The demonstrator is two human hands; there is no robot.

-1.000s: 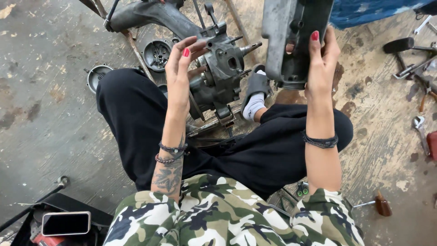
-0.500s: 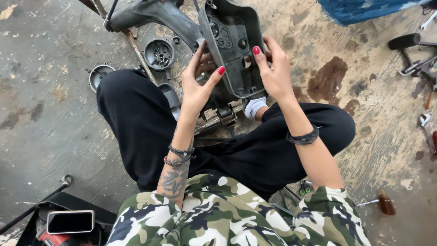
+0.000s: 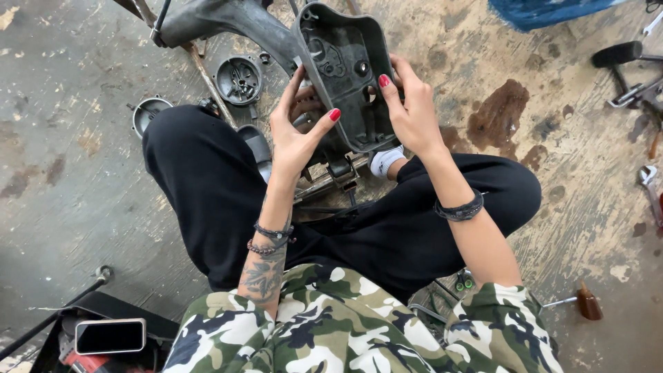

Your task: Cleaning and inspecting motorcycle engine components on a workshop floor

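I sit cross-legged on a stained concrete floor in black trousers and a camouflage top. Both hands hold a dark metal engine cover (image 3: 345, 72) upright in front of me, its hollow inner side facing me. My left hand (image 3: 298, 131) grips its left edge, thumb against the rim. My right hand (image 3: 407, 110) grips its right edge, thumb on the inner face. Behind and under the cover lies the grey engine block (image 3: 228, 24), mostly hidden by the cover and my hands.
Two round metal parts (image 3: 238, 79) (image 3: 148, 114) lie on the floor at upper left. A screwdriver with a brown handle (image 3: 583, 302) lies at lower right. Wrenches and tools (image 3: 649, 186) sit along the right edge. A phone (image 3: 110, 336) rests on a black case at lower left.
The cover was held edge-on, up and to the right, by my right hand; now it has come left and turned its hollow side toward me, with both hands gripping its edges.
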